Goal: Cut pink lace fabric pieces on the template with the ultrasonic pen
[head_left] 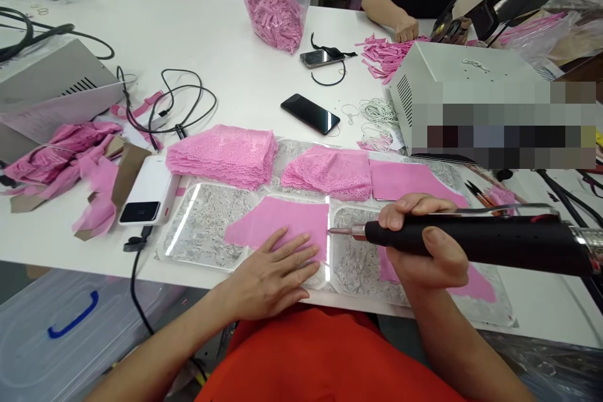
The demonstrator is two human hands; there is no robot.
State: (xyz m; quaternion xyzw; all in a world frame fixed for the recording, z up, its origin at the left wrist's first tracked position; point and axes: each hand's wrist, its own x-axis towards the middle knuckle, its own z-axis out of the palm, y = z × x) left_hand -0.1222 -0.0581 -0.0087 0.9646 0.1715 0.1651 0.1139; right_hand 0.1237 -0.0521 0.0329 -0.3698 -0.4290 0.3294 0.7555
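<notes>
My left hand [276,273] lies flat with fingers spread on a pink fabric piece [277,220]. This piece rests on a grey speckled board [207,220] with a clear cover. My right hand [426,242] is wrapped round a thick black pen-shaped tool [490,242] with a slim metal tip [346,232]. The tip points left, at the right edge of the fabric under my left hand. Behind lie a tall pink lace stack [223,157], a smaller lace stack [327,173] and another flat pink piece [407,182]. More pink fabric [473,282] shows partly behind my right hand and wrist.
A white power bank [149,191] with a cable stands left of the board. Two phones [311,113] lie behind it. Grey boxes [471,81] flank the table. A bag of pink scraps [277,12] stands at the back; a co-worker's hand [406,29] rests near pink strips.
</notes>
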